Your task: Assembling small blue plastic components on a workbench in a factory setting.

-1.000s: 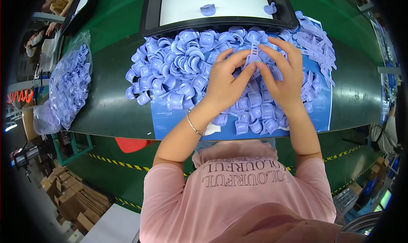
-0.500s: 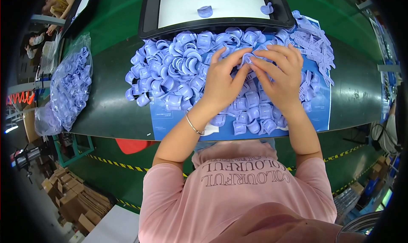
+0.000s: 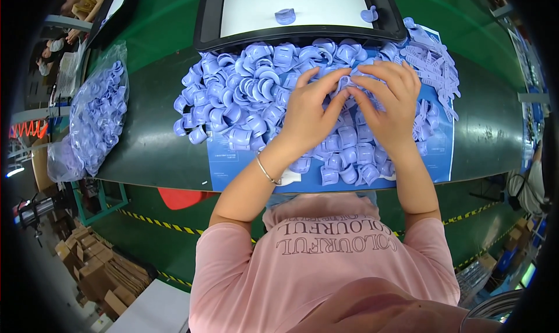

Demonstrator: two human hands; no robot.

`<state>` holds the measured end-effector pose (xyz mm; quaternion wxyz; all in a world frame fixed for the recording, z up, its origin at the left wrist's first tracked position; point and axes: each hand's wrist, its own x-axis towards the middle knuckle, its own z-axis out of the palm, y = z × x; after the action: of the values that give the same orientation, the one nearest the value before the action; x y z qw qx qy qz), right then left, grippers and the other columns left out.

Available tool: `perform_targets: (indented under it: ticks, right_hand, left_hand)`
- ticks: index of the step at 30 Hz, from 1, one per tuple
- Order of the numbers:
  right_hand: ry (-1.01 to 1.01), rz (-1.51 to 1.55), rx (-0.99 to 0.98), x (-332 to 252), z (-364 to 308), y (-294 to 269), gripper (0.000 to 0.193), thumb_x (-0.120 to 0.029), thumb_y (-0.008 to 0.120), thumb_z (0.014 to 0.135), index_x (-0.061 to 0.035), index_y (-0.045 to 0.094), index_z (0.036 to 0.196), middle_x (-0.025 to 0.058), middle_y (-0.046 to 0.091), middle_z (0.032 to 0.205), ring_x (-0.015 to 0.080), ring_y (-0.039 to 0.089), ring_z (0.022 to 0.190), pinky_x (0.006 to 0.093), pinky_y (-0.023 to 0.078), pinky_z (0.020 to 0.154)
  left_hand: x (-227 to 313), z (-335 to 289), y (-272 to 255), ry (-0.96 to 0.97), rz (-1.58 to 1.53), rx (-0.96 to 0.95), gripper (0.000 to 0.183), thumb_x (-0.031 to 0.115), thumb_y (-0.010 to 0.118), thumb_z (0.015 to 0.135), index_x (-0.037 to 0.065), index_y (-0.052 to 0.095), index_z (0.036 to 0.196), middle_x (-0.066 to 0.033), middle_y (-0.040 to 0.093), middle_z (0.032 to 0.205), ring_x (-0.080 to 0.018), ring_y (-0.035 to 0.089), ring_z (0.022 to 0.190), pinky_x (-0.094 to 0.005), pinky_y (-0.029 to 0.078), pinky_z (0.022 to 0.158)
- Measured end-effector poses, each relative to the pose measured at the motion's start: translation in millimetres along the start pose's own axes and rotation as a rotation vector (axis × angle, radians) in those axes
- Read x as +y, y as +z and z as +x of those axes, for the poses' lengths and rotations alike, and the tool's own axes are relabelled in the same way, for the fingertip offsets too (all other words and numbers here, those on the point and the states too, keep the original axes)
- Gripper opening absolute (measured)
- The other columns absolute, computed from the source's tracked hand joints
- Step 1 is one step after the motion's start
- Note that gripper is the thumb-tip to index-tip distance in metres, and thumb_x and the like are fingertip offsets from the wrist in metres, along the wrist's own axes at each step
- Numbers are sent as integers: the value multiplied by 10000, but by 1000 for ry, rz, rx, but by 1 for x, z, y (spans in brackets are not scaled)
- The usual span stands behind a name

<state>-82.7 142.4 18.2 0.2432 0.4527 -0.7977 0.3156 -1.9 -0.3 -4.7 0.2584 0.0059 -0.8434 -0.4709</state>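
- Head view, centre: left hand [image 3: 307, 114] and right hand [image 3: 389, 107] meet fingertip to fingertip over one small lilac clip [image 3: 349, 81], pinched between them; fingers narrow, closed on it.
- Held piece sits at 12 o'clock of the hands, just above the heap of lilac plastic clips [image 3: 256, 97].
- Heap spreads from 9 to 3 o'clock over a blue sheet [image 3: 442, 158] on the dark bench [image 3: 151, 152].
- Flat lilac strips [image 3: 434, 65] at 2 o'clock, touching the heap.
- Step, as judged: fitting or working one piece by fingertip; the next move likely calls for a firm two-handed pinch, then a free spot to lay it.
- White tray with black rim [image 3: 207, 18] at 12 o'clock, two loose pieces inside, otherwise open.
- Clear bag of like pieces [image 3: 96, 117] at 9 o'clock, well apart.
- Bench near edge runs at 6 o'clock, just beside the lowest clips; bare bench lies left and right of the sheet.
- Bracelet [image 3: 266, 171] on left wrist.
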Motion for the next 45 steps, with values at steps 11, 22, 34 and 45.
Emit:
perform_targets:
  ticks: [11,22,34,45]
  right_hand:
    - [-70,35,-39,-1,1,-1,190,-117,737,706,-162,712,889,-22,646,1020,214,560,1021,442,322,994]
    - [-53,124,-58,2,2,0,186,-104,728,719,-139,706,900,-4,638,1014,218,553,1023,422,346,955]
    - [-50,176,-56,4,2,1,191,-84,727,708,-107,710,897,15,650,990,229,565,996,362,390,894]
    - [6,140,-67,4,5,-2,175,-88,694,761,-92,700,936,36,658,1001,231,571,995,362,385,890]
  left_hand:
    - [1,0,-3,-63,-10,-9,336,-4,620,819,27,602,1153,-167,633,1046,-220,676,841,-306,543,771]
    - [0,2,-2,-24,1,0,348,-17,620,805,39,602,1149,-130,641,1133,-250,683,892,-313,541,789]
    - [2,4,-2,24,20,43,351,12,642,788,72,623,1134,-121,681,924,-248,661,705,-422,402,1025]
    - [2,2,-4,-29,4,-1,312,63,659,827,41,622,1136,-117,684,937,-196,671,776,-397,434,990]
